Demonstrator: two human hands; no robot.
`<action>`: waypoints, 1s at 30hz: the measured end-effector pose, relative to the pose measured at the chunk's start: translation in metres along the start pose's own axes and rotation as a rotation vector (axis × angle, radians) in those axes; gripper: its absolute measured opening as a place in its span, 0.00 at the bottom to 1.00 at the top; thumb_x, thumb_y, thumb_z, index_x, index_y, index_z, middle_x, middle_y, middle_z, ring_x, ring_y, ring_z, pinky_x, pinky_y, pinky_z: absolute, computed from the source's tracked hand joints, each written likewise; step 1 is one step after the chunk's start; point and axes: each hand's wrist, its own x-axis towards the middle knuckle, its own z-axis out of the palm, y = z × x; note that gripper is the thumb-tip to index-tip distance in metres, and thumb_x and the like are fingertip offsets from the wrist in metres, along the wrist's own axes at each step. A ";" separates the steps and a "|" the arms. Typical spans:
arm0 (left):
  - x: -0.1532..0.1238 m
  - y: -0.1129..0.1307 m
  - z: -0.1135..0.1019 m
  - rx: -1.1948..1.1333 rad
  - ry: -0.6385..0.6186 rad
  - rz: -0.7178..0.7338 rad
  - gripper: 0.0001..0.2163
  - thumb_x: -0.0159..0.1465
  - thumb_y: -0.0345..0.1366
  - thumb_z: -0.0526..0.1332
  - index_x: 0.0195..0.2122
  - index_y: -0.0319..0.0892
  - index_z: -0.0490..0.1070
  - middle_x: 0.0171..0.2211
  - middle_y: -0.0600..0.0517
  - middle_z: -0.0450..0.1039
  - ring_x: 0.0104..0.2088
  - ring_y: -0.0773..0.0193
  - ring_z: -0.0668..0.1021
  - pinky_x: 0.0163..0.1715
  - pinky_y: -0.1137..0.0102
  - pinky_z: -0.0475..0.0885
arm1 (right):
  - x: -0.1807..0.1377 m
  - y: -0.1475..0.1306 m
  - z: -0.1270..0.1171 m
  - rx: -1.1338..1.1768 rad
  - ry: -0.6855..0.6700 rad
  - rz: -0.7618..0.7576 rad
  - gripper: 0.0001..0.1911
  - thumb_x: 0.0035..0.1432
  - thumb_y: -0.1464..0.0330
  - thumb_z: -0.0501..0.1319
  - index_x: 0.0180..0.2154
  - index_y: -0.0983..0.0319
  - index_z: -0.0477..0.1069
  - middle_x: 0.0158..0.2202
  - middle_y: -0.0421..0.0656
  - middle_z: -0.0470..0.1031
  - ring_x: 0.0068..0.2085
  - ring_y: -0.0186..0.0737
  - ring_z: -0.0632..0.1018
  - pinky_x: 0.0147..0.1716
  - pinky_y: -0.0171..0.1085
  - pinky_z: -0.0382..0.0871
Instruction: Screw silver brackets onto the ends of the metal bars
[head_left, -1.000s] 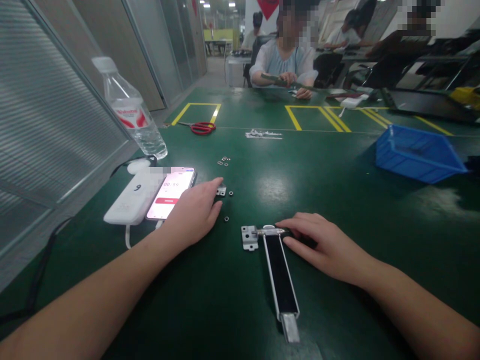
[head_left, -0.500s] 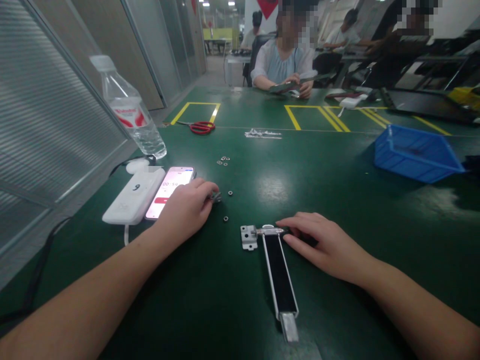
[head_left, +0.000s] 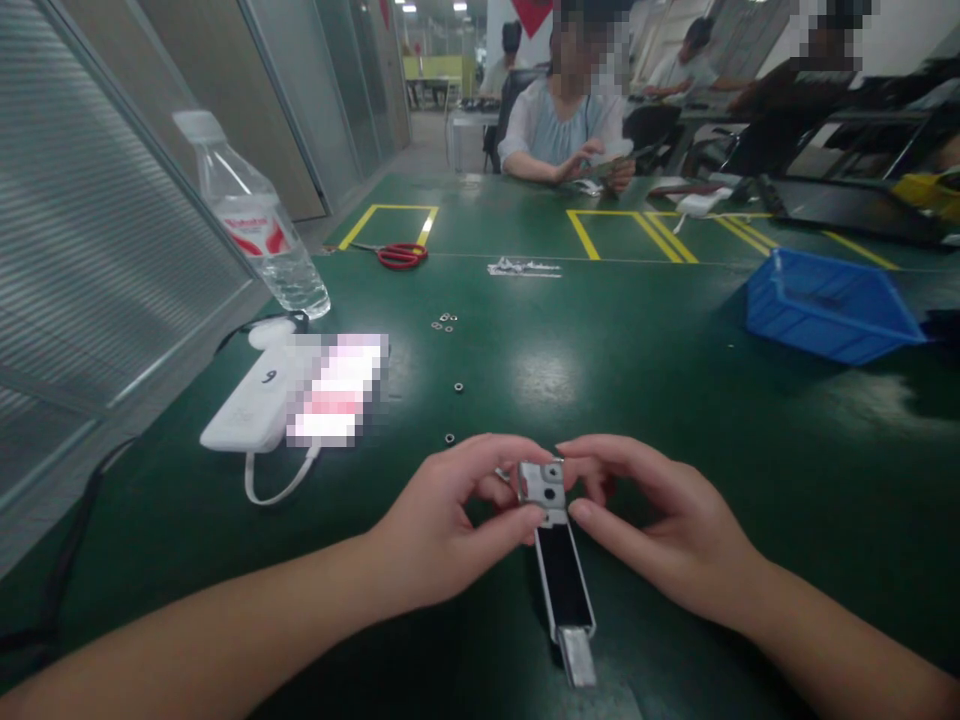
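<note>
The left hand and right hand close in from both sides, their fingertips pinching a perforated metal bracket at the end of a black-faced metal bar, which lies along the green bench near its near edge. The fingers hide the bracket's join to the bar. Small metal rings sit just ahead of the hands, beside a white power bank and a pixelated patch that cannot be made out.
</note>
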 end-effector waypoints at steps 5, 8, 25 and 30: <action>-0.003 -0.006 0.004 0.058 -0.016 0.121 0.14 0.60 0.27 0.63 0.48 0.41 0.69 0.37 0.51 0.72 0.31 0.69 0.76 0.32 0.74 0.74 | -0.002 -0.007 0.005 0.182 -0.028 0.061 0.18 0.59 0.76 0.60 0.49 0.54 0.64 0.29 0.35 0.75 0.27 0.30 0.73 0.27 0.28 0.71; -0.003 -0.006 0.001 0.151 -0.033 0.221 0.14 0.61 0.28 0.64 0.47 0.41 0.69 0.33 0.53 0.71 0.32 0.69 0.75 0.34 0.74 0.73 | -0.003 -0.009 0.006 0.219 -0.024 0.072 0.18 0.58 0.76 0.60 0.47 0.54 0.65 0.28 0.34 0.73 0.26 0.29 0.72 0.26 0.28 0.70; 0.012 -0.013 -0.026 0.756 -0.057 0.059 0.06 0.61 0.31 0.62 0.39 0.43 0.75 0.39 0.51 0.72 0.40 0.60 0.76 0.40 0.62 0.68 | 0.009 0.020 -0.023 -0.030 -0.034 0.563 0.11 0.51 0.64 0.59 0.36 0.61 0.69 0.26 0.43 0.76 0.26 0.40 0.76 0.27 0.39 0.69; 0.012 -0.013 -0.025 0.777 -0.071 0.070 0.05 0.62 0.30 0.62 0.39 0.43 0.75 0.39 0.50 0.73 0.40 0.60 0.76 0.39 0.64 0.66 | 0.009 0.021 -0.021 -0.029 -0.093 0.548 0.10 0.54 0.63 0.57 0.36 0.61 0.69 0.28 0.43 0.77 0.28 0.41 0.76 0.28 0.39 0.70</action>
